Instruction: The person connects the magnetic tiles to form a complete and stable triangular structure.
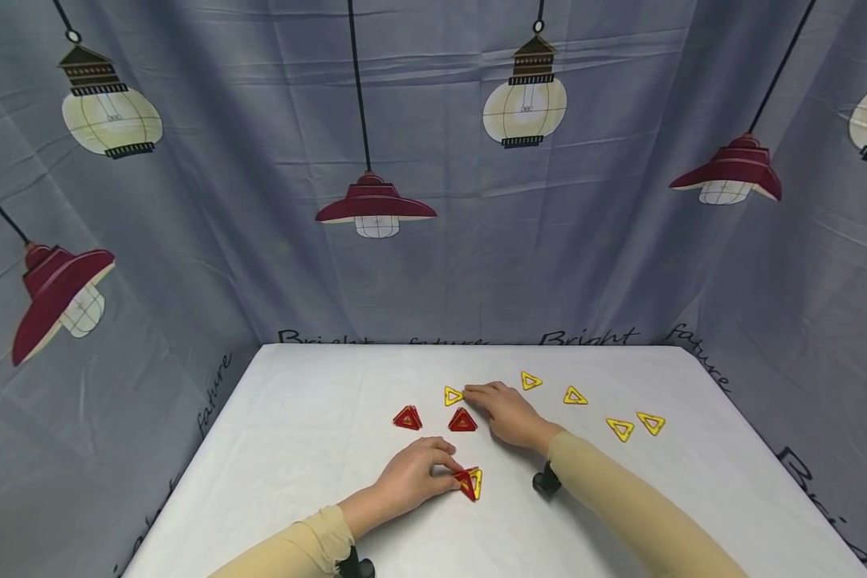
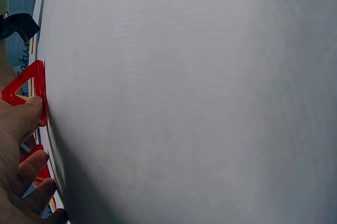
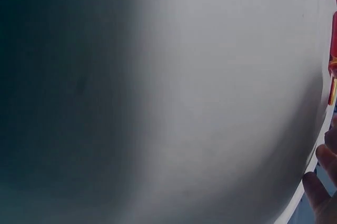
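My left hand (image 1: 413,474) pinches a red triangular frame (image 1: 466,485) at the table's near middle. A yellow triangular frame (image 1: 477,483) stands against it on the right. In the left wrist view the thumb (image 2: 31,109) lies on the red triangle's (image 2: 40,84) side. Farther back, my right hand (image 1: 509,413) reaches leftward, palm down, its fingertips at the right corner of a flat yellow triangle (image 1: 453,396). Just below those fingers sits a red triangular pyramid (image 1: 463,420); a second red pyramid (image 1: 408,417) stands to its left.
Several loose yellow triangles lie beyond and right of my right hand, among them one at the back (image 1: 531,381) and one farther right (image 1: 651,423). The white table (image 1: 296,449) is bordered by a grey-blue curtain (image 1: 462,281) printed with lamps.
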Available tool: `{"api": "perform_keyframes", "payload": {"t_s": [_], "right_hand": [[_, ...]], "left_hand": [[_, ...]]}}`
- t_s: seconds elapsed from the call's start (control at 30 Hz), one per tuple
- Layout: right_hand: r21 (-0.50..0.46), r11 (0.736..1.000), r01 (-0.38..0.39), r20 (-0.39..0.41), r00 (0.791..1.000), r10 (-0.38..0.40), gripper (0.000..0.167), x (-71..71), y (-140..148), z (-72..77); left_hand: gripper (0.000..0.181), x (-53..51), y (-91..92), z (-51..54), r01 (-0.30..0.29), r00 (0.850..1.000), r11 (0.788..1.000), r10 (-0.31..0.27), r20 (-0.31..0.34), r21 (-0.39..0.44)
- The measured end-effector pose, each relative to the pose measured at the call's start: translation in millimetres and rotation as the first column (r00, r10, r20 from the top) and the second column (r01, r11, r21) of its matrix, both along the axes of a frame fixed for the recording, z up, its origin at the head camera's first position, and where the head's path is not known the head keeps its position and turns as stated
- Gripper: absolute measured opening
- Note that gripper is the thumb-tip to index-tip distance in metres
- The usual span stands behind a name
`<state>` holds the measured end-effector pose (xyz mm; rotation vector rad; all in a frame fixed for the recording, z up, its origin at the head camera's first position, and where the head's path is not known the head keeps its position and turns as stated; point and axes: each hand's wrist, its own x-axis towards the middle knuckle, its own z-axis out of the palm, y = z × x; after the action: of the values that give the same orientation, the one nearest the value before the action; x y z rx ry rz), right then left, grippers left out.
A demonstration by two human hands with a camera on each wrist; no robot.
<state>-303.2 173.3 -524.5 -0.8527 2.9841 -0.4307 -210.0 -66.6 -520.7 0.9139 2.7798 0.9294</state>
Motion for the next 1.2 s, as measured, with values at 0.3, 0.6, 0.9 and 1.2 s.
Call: {"api": "perform_keyframes", "payload": {"t_s": [0.3, 0.6, 0.9, 1.2], "right_hand": [[0.093, 0.993, -0.078, 0.012, 0.997, 0.077, 0.052, -6.3, -2.8, 4.3], [0.174, 0.984, -0.044, 0.047, 0.998, 0.036, 0.049, -2.2, 7.2, 16.0], [0.181, 0.983, -0.024, 0.066, 0.998, 0.012, 0.048, 20.1, 34.3, 19.4], [0.175, 0.985, -0.01, 0.086, 0.996, -0.005, 0.05, 50.8, 61.2, 19.8]], "left_hand": [[0.016, -1.0, 2.1, 0.0, 0.012, 1.0, 1.0, -0.012, -0.021, 0.003], [0.016, -2.3, 2.9, 1.0, 0.02, 1.0, 1.0, -0.02, -0.014, 0.005], [0.015, -1.9, 2.6, 0.0, 0.011, 1.0, 1.0, -0.011, -0.007, 0.0], [0.015, 0.5, 1.9, 0.7, 0.001, 0.999, 1.0, -0.002, -0.034, -0.008]]}}
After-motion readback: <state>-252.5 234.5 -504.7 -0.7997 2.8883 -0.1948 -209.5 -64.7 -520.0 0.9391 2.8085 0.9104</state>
